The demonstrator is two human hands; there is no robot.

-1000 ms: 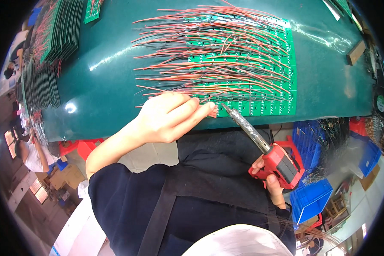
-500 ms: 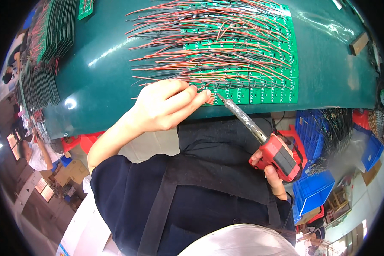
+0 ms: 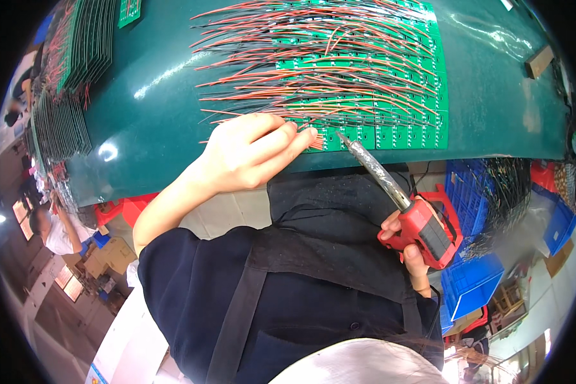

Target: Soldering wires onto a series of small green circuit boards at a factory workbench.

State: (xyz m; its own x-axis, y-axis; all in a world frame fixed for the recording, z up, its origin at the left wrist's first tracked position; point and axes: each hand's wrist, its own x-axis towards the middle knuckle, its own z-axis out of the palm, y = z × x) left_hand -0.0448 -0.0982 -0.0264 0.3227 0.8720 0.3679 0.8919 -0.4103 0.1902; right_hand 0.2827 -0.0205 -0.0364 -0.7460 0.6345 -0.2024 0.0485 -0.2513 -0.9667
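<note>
My left hand is pinched at the near edge of a panel of green circuit boards. Short red wire ends poke out from beneath its fingertips. Long red and black wires lie in rows across the boards, their loose ends reaching left over the table. In my right hand is a red soldering gun with a dark side panel. Its metal barrel slants up to the left, and the tip lies over the front row of boards, just right of my left fingertips. Whether the tip touches a board, I cannot tell.
The boards rest on a green-topped table. Upright stacks of wired boards stand at the far left. A small brown block lies at the right edge. Blue crates and bundled dark wires are at lower right; another person sits at left.
The soldering gun has shifted slightly right, its tip now farther from my left fingertips. My left hand keeps its pinch in nearly the same spot.
</note>
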